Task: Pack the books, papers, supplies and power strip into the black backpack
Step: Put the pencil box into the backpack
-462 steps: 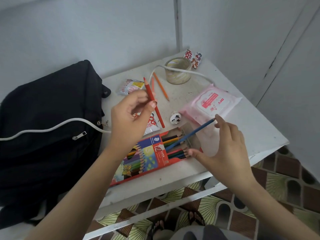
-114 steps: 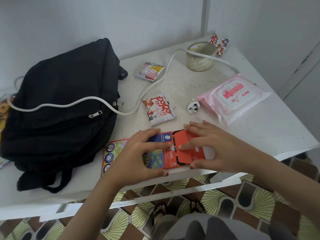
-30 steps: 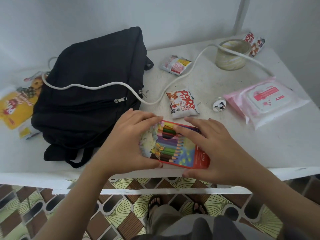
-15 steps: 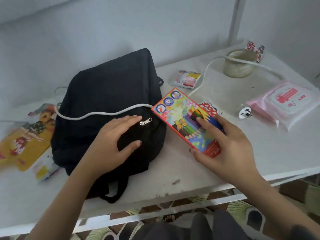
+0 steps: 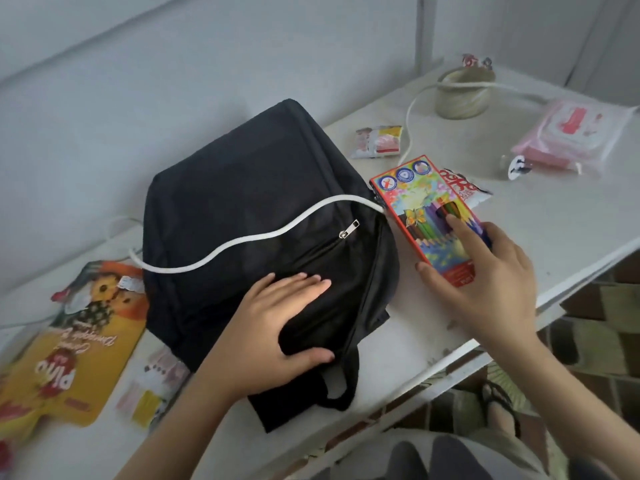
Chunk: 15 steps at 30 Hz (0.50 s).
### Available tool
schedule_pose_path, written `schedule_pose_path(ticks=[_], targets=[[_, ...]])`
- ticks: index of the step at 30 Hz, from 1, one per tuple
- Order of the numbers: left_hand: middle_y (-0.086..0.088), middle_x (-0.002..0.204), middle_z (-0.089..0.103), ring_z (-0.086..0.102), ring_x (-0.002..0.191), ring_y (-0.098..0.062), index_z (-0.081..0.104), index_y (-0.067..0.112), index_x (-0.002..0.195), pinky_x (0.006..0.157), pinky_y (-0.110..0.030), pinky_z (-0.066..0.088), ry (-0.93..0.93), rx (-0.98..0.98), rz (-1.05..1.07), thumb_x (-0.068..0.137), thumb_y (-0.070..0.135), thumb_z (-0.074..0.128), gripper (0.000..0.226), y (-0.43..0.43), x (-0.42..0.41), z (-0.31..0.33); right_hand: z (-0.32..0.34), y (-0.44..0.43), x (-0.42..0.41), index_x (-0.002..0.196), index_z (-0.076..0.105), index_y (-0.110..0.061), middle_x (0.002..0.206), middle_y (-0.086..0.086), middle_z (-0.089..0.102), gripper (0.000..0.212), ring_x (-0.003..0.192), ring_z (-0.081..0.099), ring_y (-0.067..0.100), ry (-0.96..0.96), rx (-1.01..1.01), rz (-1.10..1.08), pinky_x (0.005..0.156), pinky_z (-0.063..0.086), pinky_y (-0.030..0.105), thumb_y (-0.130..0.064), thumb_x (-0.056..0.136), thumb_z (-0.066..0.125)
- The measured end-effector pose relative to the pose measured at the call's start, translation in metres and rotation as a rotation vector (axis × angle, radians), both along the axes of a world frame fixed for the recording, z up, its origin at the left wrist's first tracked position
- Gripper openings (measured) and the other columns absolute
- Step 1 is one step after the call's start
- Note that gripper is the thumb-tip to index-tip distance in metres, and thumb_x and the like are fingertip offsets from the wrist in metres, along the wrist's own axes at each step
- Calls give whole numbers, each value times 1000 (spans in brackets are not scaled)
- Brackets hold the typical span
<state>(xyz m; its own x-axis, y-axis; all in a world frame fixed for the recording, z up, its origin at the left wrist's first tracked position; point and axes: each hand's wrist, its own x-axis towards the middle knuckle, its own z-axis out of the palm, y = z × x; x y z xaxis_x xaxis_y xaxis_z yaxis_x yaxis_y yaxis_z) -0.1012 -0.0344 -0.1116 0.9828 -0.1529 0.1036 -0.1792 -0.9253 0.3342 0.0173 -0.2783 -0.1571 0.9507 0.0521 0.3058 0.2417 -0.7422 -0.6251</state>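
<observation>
head view: the black backpack (image 5: 263, 216) lies flat on the white counter (image 5: 540, 244), its front zipper pull (image 5: 348, 229) showing and a white cable (image 5: 249, 237) draped across its front. the left hand (image 5: 277, 327) rests on the lower front of the backpack, fingers spread flat and thumb tucked under a fold of fabric, so its grip pinches the backpack cloth. the right hand (image 5: 485, 282) holds the coloured pencil box (image 5: 429, 216) just beside the backpack's right edge, fingers on its top face and thumb at its lower end, its grip closed on the box. a red snack packet (image 5: 467, 190) lies partly under the box. farther back sit a tape roll (image 5: 464, 95), a pink wipes pack (image 5: 575, 136) and a white plug (image 5: 517, 167). a yellow pouch (image 5: 72, 341) lies left of the backpack.
</observation>
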Motion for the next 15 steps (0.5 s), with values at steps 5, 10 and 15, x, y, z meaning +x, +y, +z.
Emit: schedule_pose_path(ticks=[5, 10, 15], targets=[[18, 108, 67, 58, 98, 9, 52, 39, 129, 91, -3, 35, -53, -159, 113, 77, 47, 61, 53, 6, -1, 1, -5, 8, -15, 137, 47, -31, 136, 13, 46, 69, 121, 43, 32, 50, -21, -64, 104, 30, 39, -58, 74, 56], [25, 108, 64, 59, 80, 15, 53, 47, 125, 74, -2, 39, 1, -224, 120, 76, 35, 74, 54, 10, 1, 12, -5, 12, -18, 139, 45, -31, 139, 13, 42, 68, 124, 38, 32, 56, -44, -103, 106, 27, 39, -52, 78, 66], [39, 127, 44, 38, 121, 16, 41, 51, 131, 99, -2, 27, 114, -215, -39, 66, 59, 66, 70, 7, 0, 13, -4, 14, -19, 139, 45, -32, 139, 13, 42, 67, 125, 38, 31, 42, -59, -120, 106, 28, 39, -51, 78, 66]])
